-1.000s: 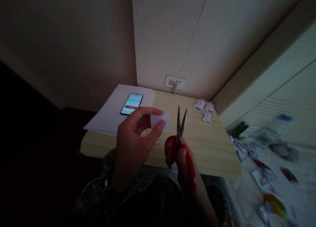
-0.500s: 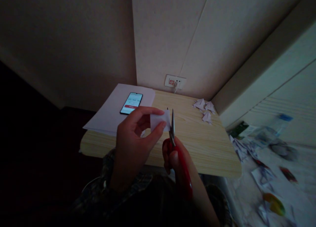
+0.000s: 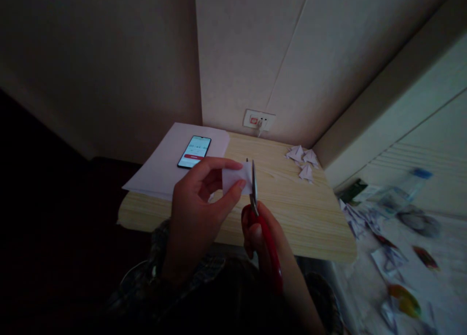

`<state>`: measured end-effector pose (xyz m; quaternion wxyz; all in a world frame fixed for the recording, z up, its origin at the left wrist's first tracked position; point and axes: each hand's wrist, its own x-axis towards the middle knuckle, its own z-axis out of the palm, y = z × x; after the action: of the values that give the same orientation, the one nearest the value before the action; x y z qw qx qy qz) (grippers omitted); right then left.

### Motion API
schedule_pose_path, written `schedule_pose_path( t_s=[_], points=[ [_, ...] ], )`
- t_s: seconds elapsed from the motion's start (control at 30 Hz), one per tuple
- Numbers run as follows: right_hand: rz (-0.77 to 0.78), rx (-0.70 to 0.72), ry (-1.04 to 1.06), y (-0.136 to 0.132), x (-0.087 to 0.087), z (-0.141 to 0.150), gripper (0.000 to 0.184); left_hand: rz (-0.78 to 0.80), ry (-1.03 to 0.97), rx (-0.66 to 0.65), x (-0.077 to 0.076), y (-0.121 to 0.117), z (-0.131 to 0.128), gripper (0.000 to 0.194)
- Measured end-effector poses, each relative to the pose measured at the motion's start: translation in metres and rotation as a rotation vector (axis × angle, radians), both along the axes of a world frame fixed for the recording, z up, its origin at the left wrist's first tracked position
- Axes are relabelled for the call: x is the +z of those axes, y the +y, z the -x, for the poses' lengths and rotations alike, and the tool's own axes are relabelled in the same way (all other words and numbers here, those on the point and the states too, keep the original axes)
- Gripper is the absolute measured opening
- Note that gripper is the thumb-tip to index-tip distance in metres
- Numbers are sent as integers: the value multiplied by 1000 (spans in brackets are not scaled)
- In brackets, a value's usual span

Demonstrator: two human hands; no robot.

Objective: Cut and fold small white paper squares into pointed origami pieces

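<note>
Between the thumb and fingers of my left hand (image 3: pixel 200 203) is a small white piece of paper (image 3: pixel 232 178), held up above the table. My right hand (image 3: pixel 264 233) is wrapped round the red handles of a pair of scissors (image 3: pixel 270 247). The blades point away from me and stand at the paper's right edge, with one tip showing just behind the paper. Whether they have cut into it, I cannot tell.
A phone (image 3: pixel 194 151) with a lit screen lies on large white sheets (image 3: pixel 160 167) at the table's left. Three folded paper pieces (image 3: pixel 305 172) sit at the back right of the wooden table (image 3: pixel 310 223). A clear bottle (image 3: pixel 404 191) and paper scraps lie lower right.
The scissor blades have swung slightly left and closer together against the paper's right edge. My left hand and the paper have hardly moved.
</note>
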<state>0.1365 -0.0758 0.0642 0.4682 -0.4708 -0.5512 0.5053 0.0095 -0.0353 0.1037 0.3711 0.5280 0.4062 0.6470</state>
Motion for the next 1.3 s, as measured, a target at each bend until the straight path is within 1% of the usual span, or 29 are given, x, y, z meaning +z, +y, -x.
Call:
schedule_pose_path(
  t_s=[0.17, 0.37, 0.47, 0.6, 0.73, 0.83, 0.97, 1.03, 1.1, 1.23, 1.3],
  points=[
    [-9, 4, -38, 0, 2, 0, 67, -16, -37, -13, -2, 1, 0, 21],
    [-26, -13, -66, -1, 1, 0, 65, -30, -29, -5, -3, 2, 1, 21],
    [2, -2, -92, -2, 3, 0, 66, -29, -18, 2, -3, 2, 1, 20],
    [31, 2, -59, -3, 3, 0, 66, -19, -26, -8, -4, 2, 1, 20],
    [-23, -38, -75, -3, 2, 2, 62, -7, -23, -9, -3, 1, 1, 19],
    [-45, -49, -92, -3, 1, 2, 63, 10, -25, -11, -3, 1, 0, 19],
    [37, -28, -108, -3, -4, 1, 64, 20, -36, -26, -4, 3, -1, 18],
    [47, -56, -184, 1, -8, -2, 65, 16, -32, -22, -5, 3, -1, 18],
    [16, -134, -306, 9, -13, -9, 63, 21, -18, -12, -7, 3, 0, 17],
    [8, -303, -484, 29, -29, -30, 40, 42, 29, -10, -10, 3, 2, 10],
    [-5, -362, -576, 35, -39, -41, 29, 53, 54, -8, -11, 2, 2, 8]
  ],
)
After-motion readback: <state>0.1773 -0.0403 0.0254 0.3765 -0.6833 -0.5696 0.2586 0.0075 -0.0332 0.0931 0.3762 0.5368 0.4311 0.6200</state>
